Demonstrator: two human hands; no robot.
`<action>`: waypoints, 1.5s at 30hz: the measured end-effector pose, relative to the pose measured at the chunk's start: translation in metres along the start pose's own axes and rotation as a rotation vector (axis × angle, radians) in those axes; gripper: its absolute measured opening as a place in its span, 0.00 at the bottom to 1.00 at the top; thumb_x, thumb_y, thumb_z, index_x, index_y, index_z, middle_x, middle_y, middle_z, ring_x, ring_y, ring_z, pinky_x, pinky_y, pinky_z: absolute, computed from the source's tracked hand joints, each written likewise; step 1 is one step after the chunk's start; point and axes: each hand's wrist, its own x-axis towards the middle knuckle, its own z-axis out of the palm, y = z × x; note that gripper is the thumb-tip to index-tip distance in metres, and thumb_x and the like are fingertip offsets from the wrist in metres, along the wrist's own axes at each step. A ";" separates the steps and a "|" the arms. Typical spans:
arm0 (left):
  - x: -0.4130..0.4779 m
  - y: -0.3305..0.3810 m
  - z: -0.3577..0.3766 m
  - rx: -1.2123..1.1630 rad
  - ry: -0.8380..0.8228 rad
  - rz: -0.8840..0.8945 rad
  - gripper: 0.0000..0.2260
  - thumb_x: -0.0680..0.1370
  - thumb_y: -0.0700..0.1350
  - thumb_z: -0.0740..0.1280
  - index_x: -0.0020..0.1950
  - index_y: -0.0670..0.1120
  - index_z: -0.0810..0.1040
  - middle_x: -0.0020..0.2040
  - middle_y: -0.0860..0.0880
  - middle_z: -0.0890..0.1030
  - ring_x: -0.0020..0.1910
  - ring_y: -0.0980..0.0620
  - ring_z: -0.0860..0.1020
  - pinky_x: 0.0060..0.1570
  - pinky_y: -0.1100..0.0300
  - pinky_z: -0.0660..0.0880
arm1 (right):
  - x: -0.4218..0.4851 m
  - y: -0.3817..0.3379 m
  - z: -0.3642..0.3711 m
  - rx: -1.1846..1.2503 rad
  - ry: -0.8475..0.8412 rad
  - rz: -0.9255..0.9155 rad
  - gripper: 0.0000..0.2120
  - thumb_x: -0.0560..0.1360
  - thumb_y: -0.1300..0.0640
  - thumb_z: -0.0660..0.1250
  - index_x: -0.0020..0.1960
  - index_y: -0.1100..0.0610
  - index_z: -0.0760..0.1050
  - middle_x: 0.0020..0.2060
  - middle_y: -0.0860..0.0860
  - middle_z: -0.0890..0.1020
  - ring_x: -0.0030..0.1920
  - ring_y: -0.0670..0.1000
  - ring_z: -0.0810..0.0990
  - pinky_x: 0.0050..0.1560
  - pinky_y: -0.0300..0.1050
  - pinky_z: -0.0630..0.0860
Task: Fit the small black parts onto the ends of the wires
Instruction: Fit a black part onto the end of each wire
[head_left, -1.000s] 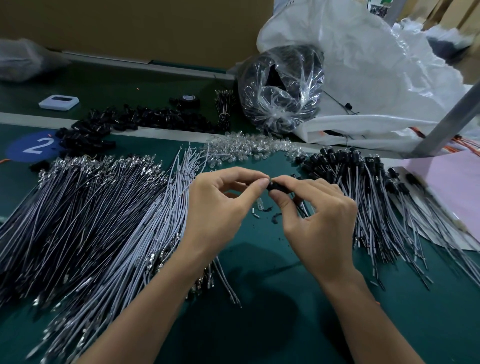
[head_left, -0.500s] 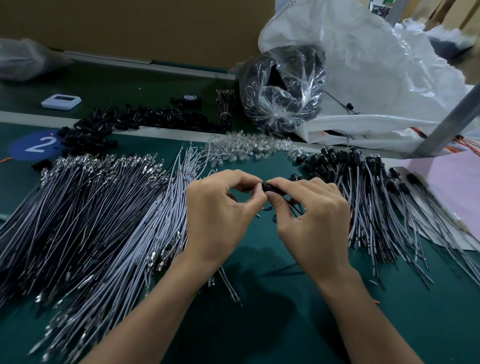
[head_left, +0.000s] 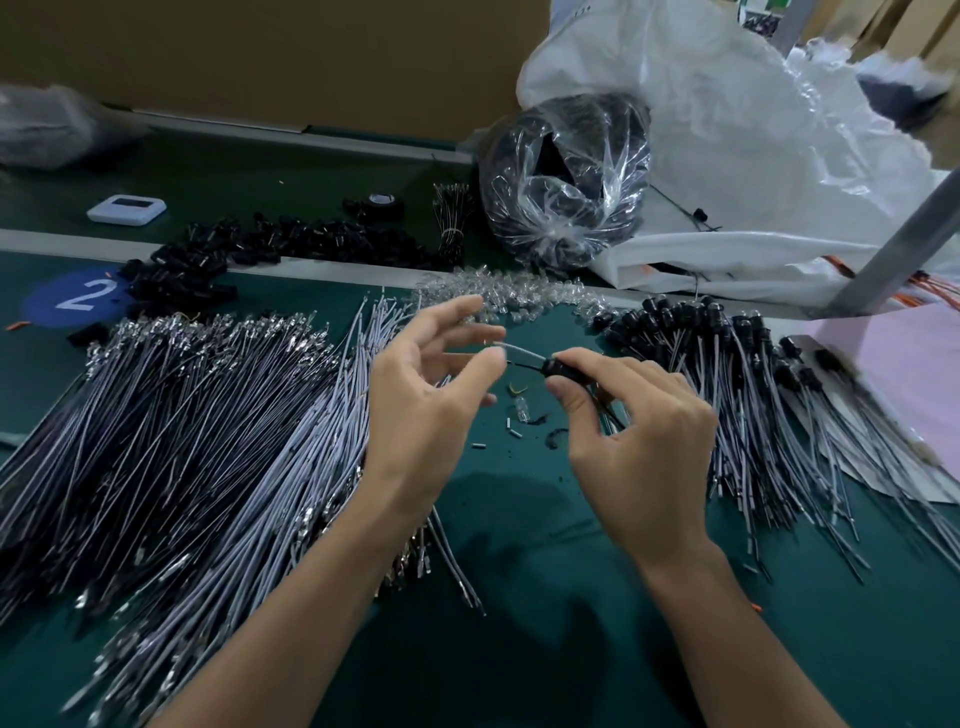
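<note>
The left hand (head_left: 426, 405) has let go, its grip apart just beside the wire (head_left: 519, 349). The right hand (head_left: 639, 431) keeps its grip pinched on the black part (head_left: 558, 368) above the tabletop (head_left: 519, 571), wire seated in it; this piece looks finished.

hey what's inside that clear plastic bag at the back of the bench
The clear plastic bag holds a dark, black mass that fills most of it. Creases and glare on the film hide what the black contents actually are.
</note>
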 end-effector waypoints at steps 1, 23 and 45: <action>0.000 0.000 0.000 -0.022 -0.058 -0.016 0.16 0.70 0.47 0.73 0.58 0.50 0.80 0.48 0.50 0.86 0.46 0.50 0.84 0.39 0.58 0.80 | 0.000 0.000 0.000 0.004 0.001 0.003 0.05 0.73 0.60 0.72 0.48 0.58 0.84 0.40 0.49 0.85 0.39 0.52 0.82 0.43 0.51 0.77; 0.003 -0.002 0.000 -0.068 -0.014 -0.006 0.03 0.71 0.41 0.76 0.42 0.47 0.84 0.37 0.47 0.86 0.36 0.51 0.84 0.34 0.65 0.77 | -0.001 0.003 0.002 -0.023 0.011 -0.014 0.06 0.73 0.60 0.73 0.49 0.58 0.84 0.40 0.49 0.85 0.38 0.53 0.82 0.42 0.51 0.76; 0.008 -0.003 -0.006 0.228 -0.092 0.082 0.03 0.74 0.42 0.75 0.41 0.48 0.84 0.33 0.51 0.84 0.32 0.54 0.81 0.33 0.58 0.79 | 0.002 0.009 0.000 0.043 0.003 0.025 0.06 0.73 0.62 0.72 0.50 0.59 0.84 0.42 0.51 0.86 0.41 0.55 0.84 0.45 0.57 0.78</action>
